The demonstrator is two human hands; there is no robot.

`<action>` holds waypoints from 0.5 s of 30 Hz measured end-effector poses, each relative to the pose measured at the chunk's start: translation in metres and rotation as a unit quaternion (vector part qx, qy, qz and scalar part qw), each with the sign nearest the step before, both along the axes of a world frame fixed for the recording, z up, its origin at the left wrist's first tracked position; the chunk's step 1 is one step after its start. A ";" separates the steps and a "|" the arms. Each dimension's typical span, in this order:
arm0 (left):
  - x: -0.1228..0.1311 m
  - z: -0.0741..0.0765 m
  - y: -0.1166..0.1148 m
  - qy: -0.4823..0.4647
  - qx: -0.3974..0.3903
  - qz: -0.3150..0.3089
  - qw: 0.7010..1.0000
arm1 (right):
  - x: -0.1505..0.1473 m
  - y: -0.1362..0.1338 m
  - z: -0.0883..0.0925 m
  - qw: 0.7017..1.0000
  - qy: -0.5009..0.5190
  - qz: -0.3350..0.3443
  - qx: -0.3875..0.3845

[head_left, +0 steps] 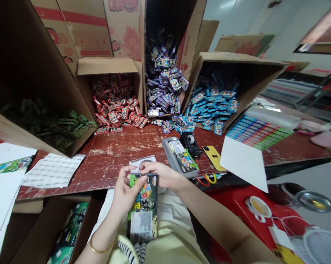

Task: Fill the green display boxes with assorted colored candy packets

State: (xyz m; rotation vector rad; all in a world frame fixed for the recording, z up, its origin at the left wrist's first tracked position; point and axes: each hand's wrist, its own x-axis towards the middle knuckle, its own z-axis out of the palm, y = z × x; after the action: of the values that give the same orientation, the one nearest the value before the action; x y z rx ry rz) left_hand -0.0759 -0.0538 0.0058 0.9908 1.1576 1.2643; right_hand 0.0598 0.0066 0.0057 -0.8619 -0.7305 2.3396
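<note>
Against my lap stands a flat black-and-green printed candy box (143, 209), its far end between my two hands. My left hand (127, 187) grips that end, thumb lying across the front. At the top edge, the bent fingers of my right hand (161, 174) are pinched together, and what they hold there, if anything, is too small to make out. Just beyond my fingers a white sheet with a dark round print (143, 160) lies on the table edge. To the right, a similar box (186, 157) rests in a grey tray (169, 152).
Tipped cartons spill small green (81, 123), red (118, 113), purple (165, 97) and blue packets (209, 106) onto the red table (107, 143). A tape dispenser (191, 145) and yellow phone (213, 157) lie right. A cup (258, 207) stands on a red stool (236, 198).
</note>
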 end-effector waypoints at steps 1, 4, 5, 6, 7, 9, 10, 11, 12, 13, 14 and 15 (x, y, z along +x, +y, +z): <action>0.000 0.006 0.000 0.000 -0.004 0.010 1.000 | 0.000 0.000 -0.001 1.000 0.011 -0.015 -0.012; -0.010 0.026 0.003 0.017 -0.006 0.063 0.998 | 0.003 -0.005 -0.005 0.996 0.015 -0.091 0.012; -0.016 0.031 0.006 0.023 -0.007 0.093 0.995 | 0.005 -0.009 -0.006 0.993 0.009 -0.109 0.039; -0.023 0.035 0.009 0.027 -0.007 0.130 0.991 | 0.006 -0.013 -0.008 0.991 0.001 -0.118 0.071; -0.029 0.038 0.013 0.027 -0.007 0.173 0.985 | 0.008 -0.019 -0.011 0.988 -0.009 -0.115 0.103; -0.039 0.037 0.021 0.015 0.000 0.248 0.969 | 0.006 -0.031 -0.019 0.982 -0.038 -0.092 0.161; -0.042 0.034 0.023 0.013 0.002 0.268 0.963 | 0.003 -0.036 -0.024 0.977 -0.059 -0.085 0.187; -0.042 0.029 0.024 0.019 0.002 0.270 0.963 | 0.000 -0.041 -0.029 0.970 -0.084 -0.085 0.210; -0.040 0.024 0.024 0.033 -0.002 0.254 0.967 | -0.004 -0.045 -0.035 0.962 -0.111 -0.088 0.232; -0.037 0.018 0.023 0.056 -0.006 0.223 0.973 | -0.006 -0.048 -0.040 0.953 -0.136 -0.097 0.253; -0.033 0.011 0.022 0.082 -0.007 0.182 0.980 | -0.007 -0.049 -0.045 0.942 -0.157 -0.108 0.275; -0.028 0.005 0.021 0.106 0.000 0.144 0.984 | -0.004 -0.049 -0.049 0.931 -0.173 -0.119 0.299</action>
State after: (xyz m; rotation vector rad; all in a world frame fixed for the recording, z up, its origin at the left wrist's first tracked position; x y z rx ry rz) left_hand -0.1043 -0.0332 0.0112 1.0004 1.5093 1.4089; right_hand 0.0562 -0.0423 -0.0434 -1.0096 -1.3134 1.6173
